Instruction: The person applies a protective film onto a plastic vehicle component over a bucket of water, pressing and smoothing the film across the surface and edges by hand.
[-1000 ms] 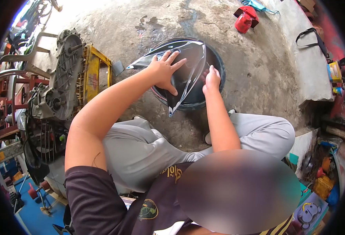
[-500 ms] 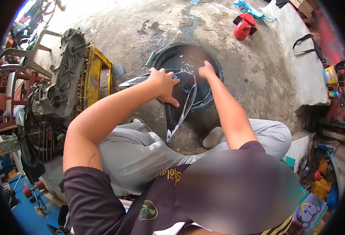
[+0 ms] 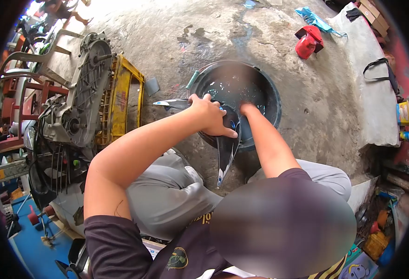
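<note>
A round black basin (image 3: 275,95) of dark water sits on the floor in front of me. Across its near left rim lies a glossy black V-shaped plastic panel (image 3: 225,151) with white tips and small blue marks, looking like a motorcycle body panel. My left hand (image 3: 210,116) grips the panel near its bend, thumb on the near side and fingers over the far side. Beside the panel, my right hand (image 3: 248,109) dips into the basin; its fingers are hidden in the water. Whether it holds anything there does not show.
To the left are a metal engine casing (image 3: 90,88), a yellow crate (image 3: 129,102) and a chair (image 3: 32,63). A red container (image 3: 309,43) and a blue bag (image 3: 317,19) lie on the floor at upper right, near a concrete ledge (image 3: 376,97). A person's legs show at upper left.
My right hand has gone from above the water down into it. My left hand keeps its hold on the panel. The whole view has shifted slightly.
</note>
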Available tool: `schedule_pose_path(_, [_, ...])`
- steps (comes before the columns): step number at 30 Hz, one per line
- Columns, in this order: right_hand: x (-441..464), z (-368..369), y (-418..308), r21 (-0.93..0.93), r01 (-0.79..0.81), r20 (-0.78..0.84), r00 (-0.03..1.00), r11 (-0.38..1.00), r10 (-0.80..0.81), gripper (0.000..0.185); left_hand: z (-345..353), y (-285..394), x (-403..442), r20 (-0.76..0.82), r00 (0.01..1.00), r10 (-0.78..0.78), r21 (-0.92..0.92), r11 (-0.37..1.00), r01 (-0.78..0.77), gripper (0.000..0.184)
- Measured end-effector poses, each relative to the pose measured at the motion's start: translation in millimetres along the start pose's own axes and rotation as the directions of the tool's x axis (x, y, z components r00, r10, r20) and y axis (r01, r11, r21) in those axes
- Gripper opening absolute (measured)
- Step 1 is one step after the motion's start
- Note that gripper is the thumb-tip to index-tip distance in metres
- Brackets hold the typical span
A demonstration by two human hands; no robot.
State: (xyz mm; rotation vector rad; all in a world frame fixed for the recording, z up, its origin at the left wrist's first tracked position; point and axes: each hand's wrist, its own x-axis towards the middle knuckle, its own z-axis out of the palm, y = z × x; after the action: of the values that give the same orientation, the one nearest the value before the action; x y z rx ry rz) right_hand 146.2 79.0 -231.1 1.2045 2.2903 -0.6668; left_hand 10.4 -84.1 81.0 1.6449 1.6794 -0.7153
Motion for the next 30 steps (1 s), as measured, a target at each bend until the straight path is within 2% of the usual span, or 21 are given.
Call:
schedule_pose_path(1, [0,-4,-3,0.004,0.003,0.006,1.0,1.0,-0.003,0.044,-3,1,2,0.015,1.0,-0.001,-0.002,1.0,0.001,0.105])
schedule_pose_path(2, [3,-12,-5,-0.065,0.042,0.122,0.992,0.997,-0.034,0.044,-5,1,4,0.029,1.0,-0.001,-0.003,1.0,0.001,0.105])
schedule_pose_path(4, [19,-21,-9,-0.128,0.089,0.237,0.97,0.988,-0.057,0.045,-4,-1,10,0.036,0.999,-0.003,0.003,1.0,0.002,0.104])
schedule_pose_path(6, [75,7,-2,-0.211,0.309,0.261,0.932,0.927,-0.251,0.047,-4,-1,13,0.041,0.999,-0.003,0.009,1.0,0.003,0.104])
schedule_pose_path(7, [91,20,-1,-0.209,0.309,0.264,0.931,0.928,-0.251,0.047,-3,0,13,0.026,1.0,-0.009,0.005,1.0,0.009,0.103])
schedule_pose_path(8, [103,32,-1,-0.021,0.175,0.04,0.984,0.984,-0.174,0.05,-1,1,14,0.014,1.0,-0.015,0.003,1.0,0.015,0.102])
schedule_pose_path(9, [107,41,-2,0.198,0.071,-0.165,0.986,0.978,-0.038,0.053,1,1,14,0.021,1.0,-0.014,0.008,1.0,0.014,0.102])
schedule_pose_path(10, [95,38,-6,0.207,0.069,-0.164,0.986,0.976,-0.035,0.053,3,1,14,-0.004,1.0,-0.009,-0.003,1.0,0.009,0.102])
schedule_pose_path(12, [43,11,-21,0.407,0.061,-0.395,0.911,0.912,0.116,0.057,11,-1,13,-0.036,0.999,-0.008,-0.003,1.0,0.008,0.102])
schedule_pose_path(13, [20,-26,-30,0.412,0.074,-0.432,0.893,0.908,0.123,0.057,11,-4,14,-0.096,0.995,0.0,0.013,1.0,0.001,0.102])
schedule_pose_path(15, [-36,-63,-37,0.611,0.023,-0.4,0.871,0.791,0.284,0.058,25,-5,17,-0.181,0.983,0.023,-0.006,1.0,-0.024,0.103])
schedule_pose_path(18, [-55,-66,-34,0.511,-0.057,-0.37,0.886,0.858,0.28,0.058,32,-6,15,-0.235,0.972,0.028,-0.006,1.0,-0.03,0.103])
schedule_pose_path(19, [-59,-62,-35,0.469,-0.026,-0.465,0.843,0.883,0.271,0.052,32,-6,15,-0.233,0.972,0.026,-0.007,1.0,-0.029,0.102])
schedule_pose_path(23, [-68,-65,-32,0.471,-0.107,-0.416,0.848,0.876,0.327,0.046,38,-7,11,-0.297,0.954,0.038,-0.028,0.998,-0.049,0.101])
schedule_pose_path(25, [-75,-71,-30,0.443,-0.067,-0.502,0.808,0.894,0.309,0.047,44,-9,9,-0.328,0.944,0.05,-0.017,0.998,-0.058,0.1])
schedule_pose_path(30, [-94,-76,-22,0.512,0.003,-0.551,0.768,0.859,0.326,0.051,60,-20,7,-0.442,0.891,0.105,-0.002,0.993,-0.118,0.098])
